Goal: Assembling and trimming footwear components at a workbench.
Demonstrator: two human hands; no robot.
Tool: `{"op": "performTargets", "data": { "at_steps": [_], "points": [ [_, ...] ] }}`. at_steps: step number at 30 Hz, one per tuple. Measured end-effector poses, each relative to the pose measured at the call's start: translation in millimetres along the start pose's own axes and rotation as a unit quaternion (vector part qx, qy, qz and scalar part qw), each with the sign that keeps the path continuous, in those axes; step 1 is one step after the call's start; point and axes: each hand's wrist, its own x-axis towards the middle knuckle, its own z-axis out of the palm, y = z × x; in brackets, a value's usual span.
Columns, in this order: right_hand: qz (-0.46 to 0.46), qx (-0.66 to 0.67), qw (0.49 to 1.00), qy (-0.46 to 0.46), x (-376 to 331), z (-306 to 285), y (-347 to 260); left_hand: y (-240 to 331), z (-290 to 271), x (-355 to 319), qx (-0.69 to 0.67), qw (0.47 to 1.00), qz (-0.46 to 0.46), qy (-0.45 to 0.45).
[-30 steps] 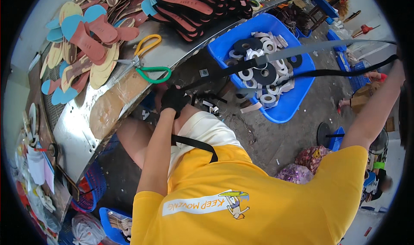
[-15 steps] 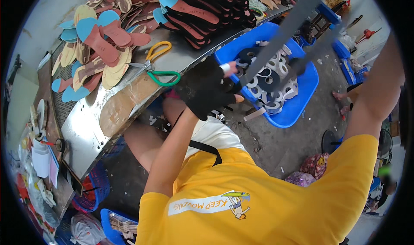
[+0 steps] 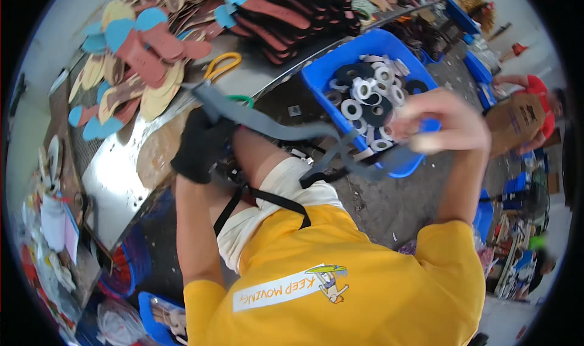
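Note:
A long grey strip [image 3: 267,124] runs from my left hand across my lap toward the blue tub, its far part looped and blurred. My left hand [image 3: 204,145], in a black fingerless glove, is closed on one end of it over the table's front edge. My bare right hand [image 3: 447,124] is beside the tub's near right side, smeared by motion; whether its fingers grip the strip is unclear. Scissors with one yellow handle [image 3: 224,65] and one green handle [image 3: 240,100] lie on the metal table, partly behind the strip.
Insoles [image 3: 137,54] are heaped on the table [image 3: 115,188], beside a stack of black-edged ones [image 3: 286,17]. The blue tub [image 3: 316,81] holds white and black tape rolls. At right a person in red carries a brown cardboard piece [image 3: 517,124]. A blue basket [image 3: 137,261] stands below the table.
My right arm has come down from the upper right, and the taut strip now sags and loops. My left hand has moved left toward the table edge. The person in red has come into view.

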Motion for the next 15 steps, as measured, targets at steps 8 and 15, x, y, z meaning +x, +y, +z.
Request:
{"op": "performTargets", "data": {
  "at_steps": [8, 15],
  "points": [
    [-0.120, 0.293, 0.948, 0.031, 149, 105, 74, 21, 32, 3, 0.127, 0.946, 0.231, -0.191],
    [-0.056, 0.310, 0.945, -0.093, 153, 131, 96, 21, 3, 0, 0.105, 0.978, 0.155, -0.091]
  ]
}}
